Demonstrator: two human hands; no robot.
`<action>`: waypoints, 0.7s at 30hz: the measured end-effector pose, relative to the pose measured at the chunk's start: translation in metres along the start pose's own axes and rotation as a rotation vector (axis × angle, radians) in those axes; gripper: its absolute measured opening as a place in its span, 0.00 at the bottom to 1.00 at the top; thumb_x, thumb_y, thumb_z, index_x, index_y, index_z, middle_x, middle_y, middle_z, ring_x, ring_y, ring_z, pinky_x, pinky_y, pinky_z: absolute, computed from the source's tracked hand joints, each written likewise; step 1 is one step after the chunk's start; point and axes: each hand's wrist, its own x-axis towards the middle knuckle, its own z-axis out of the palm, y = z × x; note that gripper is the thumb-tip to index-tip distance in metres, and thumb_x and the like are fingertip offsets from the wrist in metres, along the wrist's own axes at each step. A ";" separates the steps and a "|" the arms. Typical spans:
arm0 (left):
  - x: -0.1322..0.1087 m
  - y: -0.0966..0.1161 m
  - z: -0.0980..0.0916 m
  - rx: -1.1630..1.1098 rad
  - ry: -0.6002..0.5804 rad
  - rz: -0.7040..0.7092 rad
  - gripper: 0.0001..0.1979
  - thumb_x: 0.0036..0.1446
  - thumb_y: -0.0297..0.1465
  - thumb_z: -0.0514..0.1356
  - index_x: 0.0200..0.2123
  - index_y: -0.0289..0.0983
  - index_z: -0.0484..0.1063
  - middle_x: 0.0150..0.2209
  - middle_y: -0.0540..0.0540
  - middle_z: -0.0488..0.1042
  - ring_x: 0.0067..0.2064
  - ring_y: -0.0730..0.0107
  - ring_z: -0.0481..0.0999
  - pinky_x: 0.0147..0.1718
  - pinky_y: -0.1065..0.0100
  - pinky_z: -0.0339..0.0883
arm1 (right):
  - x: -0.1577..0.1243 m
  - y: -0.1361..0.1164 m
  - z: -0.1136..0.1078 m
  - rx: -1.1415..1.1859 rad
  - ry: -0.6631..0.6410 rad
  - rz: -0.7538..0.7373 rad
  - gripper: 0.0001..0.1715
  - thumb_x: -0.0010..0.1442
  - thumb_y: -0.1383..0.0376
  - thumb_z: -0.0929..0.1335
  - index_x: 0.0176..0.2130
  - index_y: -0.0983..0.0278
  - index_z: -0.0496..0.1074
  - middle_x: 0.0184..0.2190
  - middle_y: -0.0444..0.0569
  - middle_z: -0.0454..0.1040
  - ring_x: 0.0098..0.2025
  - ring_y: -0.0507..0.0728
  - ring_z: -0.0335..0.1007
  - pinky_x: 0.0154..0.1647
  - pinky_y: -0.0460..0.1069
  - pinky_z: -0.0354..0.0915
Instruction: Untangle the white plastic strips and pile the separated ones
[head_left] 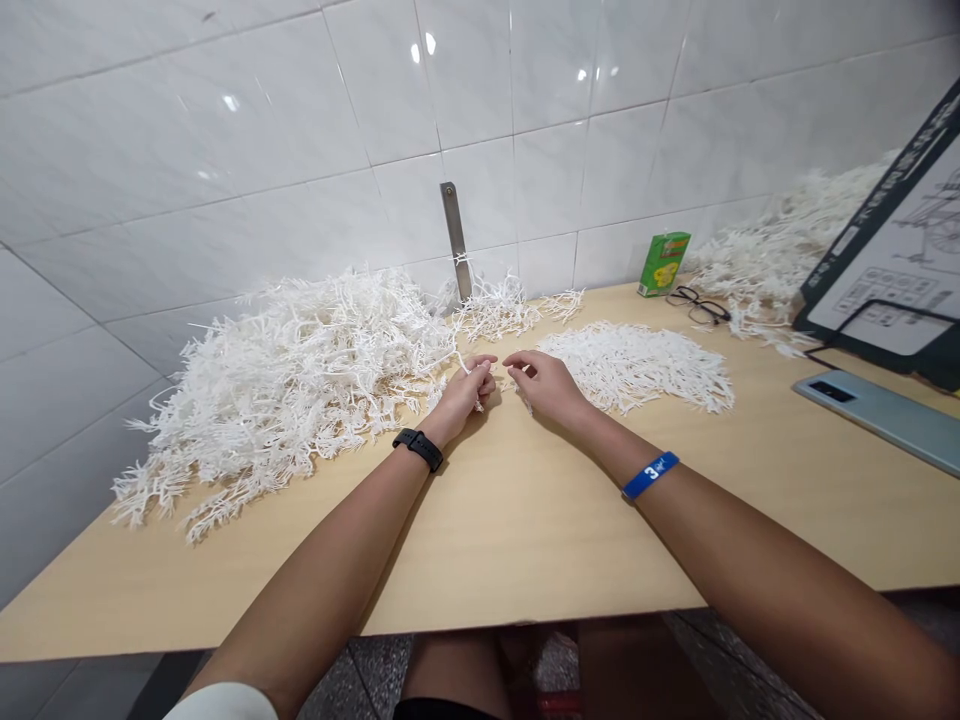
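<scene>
My left hand (466, 395) is closed on a white branched plastic piece (462, 362), whose thin stem sticks up past the thumb. Its index finger points to the right. Just across a small gap, my right hand (551, 382) has its fingers bent, with thumb and index tips slightly apart and nothing visible between them. Left of my hands is a large tangled heap of white branched plastic pieces (300, 370). Beside my right hand, a flatter pile of small white pieces (645, 365) lies spread on the table (495, 540).
A metal strip (454, 235) stands upright near the tiled wall (480, 90), with more white pieces around its base. Toward the back right are a green drink carton (664, 265), glasses (699, 305) and another white heap (787, 245). A phone (885, 415) lies before a dark printed box (900, 250).
</scene>
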 end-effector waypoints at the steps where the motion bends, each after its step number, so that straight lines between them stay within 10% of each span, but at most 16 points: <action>1: -0.001 0.000 0.000 -0.005 -0.020 -0.001 0.12 0.61 0.38 0.57 0.44 0.37 0.67 0.19 0.57 0.54 0.19 0.79 0.51 0.19 0.76 0.46 | 0.000 0.000 0.000 -0.008 -0.008 0.001 0.13 0.59 0.67 0.65 0.41 0.64 0.77 0.38 0.51 0.77 0.33 0.54 0.68 0.39 0.49 0.63; 10: -0.007 0.006 0.004 -0.031 -0.169 -0.052 0.21 0.61 0.45 0.56 0.49 0.36 0.69 0.19 0.56 0.56 0.19 0.79 0.49 0.18 0.75 0.44 | 0.000 0.007 0.004 -0.071 -0.053 -0.097 0.10 0.57 0.70 0.66 0.36 0.63 0.77 0.34 0.49 0.75 0.36 0.54 0.68 0.39 0.49 0.62; 21: 0.001 -0.006 0.000 0.242 0.068 0.058 0.15 0.61 0.40 0.57 0.37 0.33 0.76 0.23 0.50 0.66 0.22 0.79 0.62 0.21 0.74 0.54 | -0.005 -0.004 0.001 -0.073 -0.090 -0.008 0.07 0.55 0.65 0.64 0.26 0.63 0.68 0.24 0.44 0.71 0.27 0.52 0.62 0.30 0.47 0.55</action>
